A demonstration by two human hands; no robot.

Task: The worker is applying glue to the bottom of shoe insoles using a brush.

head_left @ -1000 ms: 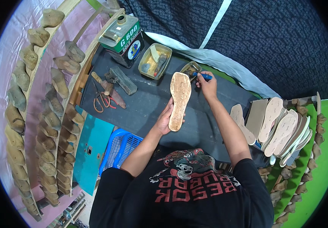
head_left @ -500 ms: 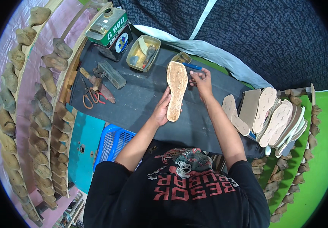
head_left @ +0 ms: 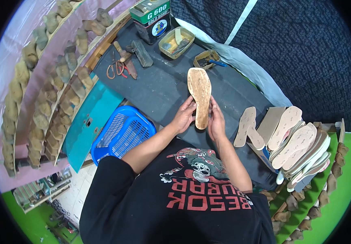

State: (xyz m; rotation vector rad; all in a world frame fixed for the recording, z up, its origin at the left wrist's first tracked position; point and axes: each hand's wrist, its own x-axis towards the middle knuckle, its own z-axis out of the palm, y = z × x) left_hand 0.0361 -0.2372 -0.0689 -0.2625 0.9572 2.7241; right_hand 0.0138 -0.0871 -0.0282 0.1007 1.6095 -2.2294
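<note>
A brown shoe insole [head_left: 199, 91] with a pale edge is held above the dark table, its wide end pointing away from me. My left hand [head_left: 184, 116] grips its narrow end from the left, thumb and fingers along the edge. From the right, my right hand [head_left: 216, 121] holds the same narrow end, fingers partly hidden behind it. Beyond the insole sits a small yellowish tub [head_left: 206, 59] of dark residue, and a blue-handled tool [head_left: 218, 62] rests in it. No other thing is in either hand.
Pale insoles [head_left: 297, 142] are stacked at the right. Far left on the table [head_left: 159, 87] lie scissors [head_left: 111, 70], a hammer [head_left: 122, 52] and a dark block [head_left: 142, 53]. A metal can [head_left: 151, 22] and a larger tub [head_left: 177, 42] stand behind. A blue basket [head_left: 122, 132] sits at left; racks of shoe lasts [head_left: 47, 91] flank me.
My right hand has let go of the blue-handled tool at the tub and come down to the insole. The view has turned and shifted, and the insole stays in my left hand.
</note>
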